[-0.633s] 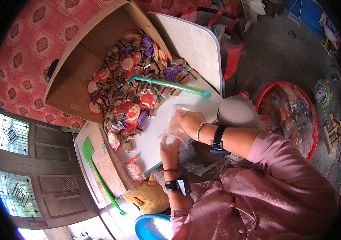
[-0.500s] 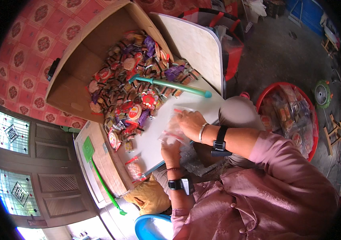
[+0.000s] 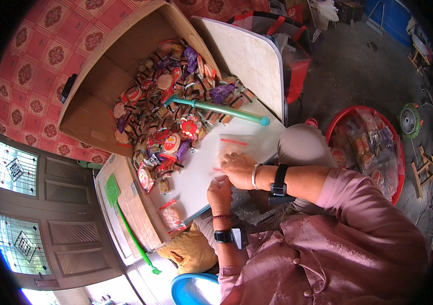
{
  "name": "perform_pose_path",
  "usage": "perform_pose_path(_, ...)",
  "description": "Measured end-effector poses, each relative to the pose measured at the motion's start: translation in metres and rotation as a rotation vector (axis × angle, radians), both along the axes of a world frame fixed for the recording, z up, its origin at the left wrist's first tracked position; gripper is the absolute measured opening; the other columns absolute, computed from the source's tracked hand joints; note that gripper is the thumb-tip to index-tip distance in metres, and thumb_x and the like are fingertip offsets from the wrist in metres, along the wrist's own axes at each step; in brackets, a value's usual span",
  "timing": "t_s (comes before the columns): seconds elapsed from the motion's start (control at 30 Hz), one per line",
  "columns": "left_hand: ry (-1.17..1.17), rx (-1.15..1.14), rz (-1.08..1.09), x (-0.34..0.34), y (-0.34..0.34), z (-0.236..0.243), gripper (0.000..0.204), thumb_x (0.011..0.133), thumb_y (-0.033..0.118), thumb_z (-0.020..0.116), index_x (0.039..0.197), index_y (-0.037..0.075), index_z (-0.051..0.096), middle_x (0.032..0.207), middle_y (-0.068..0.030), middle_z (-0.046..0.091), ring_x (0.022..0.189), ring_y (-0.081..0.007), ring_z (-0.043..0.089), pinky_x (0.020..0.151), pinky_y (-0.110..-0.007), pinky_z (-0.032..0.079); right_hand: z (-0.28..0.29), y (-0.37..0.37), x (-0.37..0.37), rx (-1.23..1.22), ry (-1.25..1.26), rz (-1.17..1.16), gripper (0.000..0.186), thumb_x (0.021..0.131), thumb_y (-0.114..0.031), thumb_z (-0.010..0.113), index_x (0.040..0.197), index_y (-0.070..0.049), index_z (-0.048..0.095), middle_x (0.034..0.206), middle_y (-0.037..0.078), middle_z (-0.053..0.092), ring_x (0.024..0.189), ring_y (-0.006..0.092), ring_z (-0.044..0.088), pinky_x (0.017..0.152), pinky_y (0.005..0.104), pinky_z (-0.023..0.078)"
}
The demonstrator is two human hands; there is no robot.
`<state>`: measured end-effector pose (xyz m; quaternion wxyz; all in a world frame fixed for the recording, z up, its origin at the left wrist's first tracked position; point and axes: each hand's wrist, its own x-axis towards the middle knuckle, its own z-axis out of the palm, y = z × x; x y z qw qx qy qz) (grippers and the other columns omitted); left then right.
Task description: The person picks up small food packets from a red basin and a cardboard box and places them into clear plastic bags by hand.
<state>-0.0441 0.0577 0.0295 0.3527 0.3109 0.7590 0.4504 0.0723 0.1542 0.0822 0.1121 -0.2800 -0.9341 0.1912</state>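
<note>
A person in a mauve shirt sat at a white tabletop (image 3: 196,175), seen from above. Both hands met near the tabletop's near edge, on a clear bag (image 3: 229,152) with a red strip across its top. The bag lay flat on the tabletop, just beyond the hands, its contents too blurred to tell. The right hand (image 3: 238,169), with a bangle and a black watch on its wrist, lay palm down over the bag's near end, fingers curled and pressing it. The left hand (image 3: 219,194), with a watch on its wrist too, was closed around the bag's near corner, touching the right hand.

A heap of small wrapped sweets (image 3: 168,122) in red, orange and purple covered the tabletop's far left part and spilled out of a large cardboard box (image 3: 99,96) lying open on its side. A teal tube (image 3: 216,108) lay across the heap, its end reaching toward the tabletop's far right corner. A filled clear bag (image 3: 169,216) sat on the near left edge, well apart from the hands. A green fly swatter (image 3: 125,218) lay on a wooden board left of the tabletop. A red basin (image 3: 366,147) holding packets stood on the floor to the right, beside the person's knee.
</note>
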Motion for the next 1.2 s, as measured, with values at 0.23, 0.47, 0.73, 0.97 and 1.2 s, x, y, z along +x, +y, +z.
perform_pose_path(0.23, -0.142, -0.006, -0.125, -0.006, -0.007, 0.028, 0.028, 0.089, 0.026, 0.066, 0.1, 0.0, 0.063, 0.07, -0.002, 0.059, 0.053, -0.0066, 0.052, 0.045, -0.021, 0.043, 0.0, 0.003, -0.002, -0.014, 0.007, -0.024, 0.019, 0.075, -0.007, 0.059, 0.092, -0.001, 0.066, 0.097, 0.017, 0.063, 0.091, 0.032, 0.063, 0.078, 0.0408, 0.05)
perform_pose_path(0.47, -0.16, 0.261, 0.183, -0.066, 0.006, 0.037, 0.023, 0.091, 0.022, 0.062, 0.103, 0.003, 0.06, 0.088, -0.0035, 0.059, 0.063, -0.0091, 0.054, 0.053, -0.023, 0.048, 0.008, 0.001, -0.001, -0.041, 0.016, -0.045, 0.015, 0.084, -0.01, 0.054, 0.09, -0.002, 0.065, 0.094, 0.017, 0.064, 0.088, 0.0333, 0.064, 0.075, 0.0429, 0.05)
perform_pose_path(0.73, 1.021, 0.052, 0.195, -0.128, 0.064, 0.025, 0.039, 0.079, 0.004, 0.056, 0.117, 0.011, 0.059, 0.127, -0.0135, 0.054, 0.118, -0.0344, 0.047, 0.095, -0.048, 0.04, 0.009, -0.001, 0.0, -0.037, 0.005, -0.042, 0.016, 0.086, -0.011, 0.053, 0.091, -0.002, 0.065, 0.091, 0.016, 0.064, 0.085, 0.0327, 0.065, 0.072, 0.0442, 0.051)
perform_pose_path(0.97, 1.295, -0.271, 0.145, -0.127, 0.08, 0.03, 0.037, 0.083, 0.019, 0.057, 0.119, 0.021, 0.062, 0.121, -0.0029, 0.062, 0.112, -0.0292, 0.052, 0.092, -0.046, 0.037, 0.002, -0.001, -0.003, -0.037, 0.008, -0.026, 0.016, 0.081, -0.009, 0.055, 0.093, 0.0, 0.061, 0.09, 0.015, 0.064, 0.082, 0.032, 0.065, 0.07, 0.043, 0.051)
perform_pose_path(1.2, 1.092, 0.072, 0.313, -0.137, 0.066, 0.029, 0.015, 0.084, 0.017, 0.057, 0.094, 0.013, 0.067, 0.095, -0.008, 0.067, 0.093, -0.0275, 0.059, 0.085, -0.045, 0.043, -0.002, 0.0, -0.003, -0.077, -0.034, -0.029, 0.017, 0.078, -0.007, 0.055, 0.093, -0.001, 0.061, 0.092, 0.015, 0.064, 0.083, 0.0324, 0.065, 0.072, 0.0433, 0.051)
